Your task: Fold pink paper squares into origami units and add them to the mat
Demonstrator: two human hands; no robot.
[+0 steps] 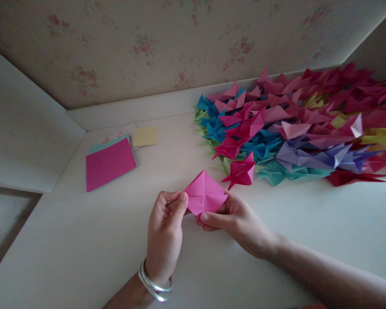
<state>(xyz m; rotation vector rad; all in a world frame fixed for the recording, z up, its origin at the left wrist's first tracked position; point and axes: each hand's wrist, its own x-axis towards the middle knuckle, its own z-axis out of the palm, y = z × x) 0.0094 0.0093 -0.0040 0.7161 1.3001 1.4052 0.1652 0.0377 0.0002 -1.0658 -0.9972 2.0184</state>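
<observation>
Between my hands is a pink piece of folded origami paper (206,193), diamond-shaped, with crease lines crossing at its middle. My left hand (169,227) pinches its left corner between thumb and fingers. At the lower right, my right hand (231,214) grips it, thumb on the front near the bottom corner and fingers behind, partly hidden. The paper is held up above the white table (122,240). Just beyond it, a finished-looking deep pink origami piece (242,171) with pointed ends lies nearest to my right hand.
A large heap of folded paper pieces (289,128) in pink, blue, purple, green and yellow covers the back right. Magenta paper sheets (111,165) lie stacked at the left, beside a small yellow sheet (145,136). A floral wall (167,47) closes off the back.
</observation>
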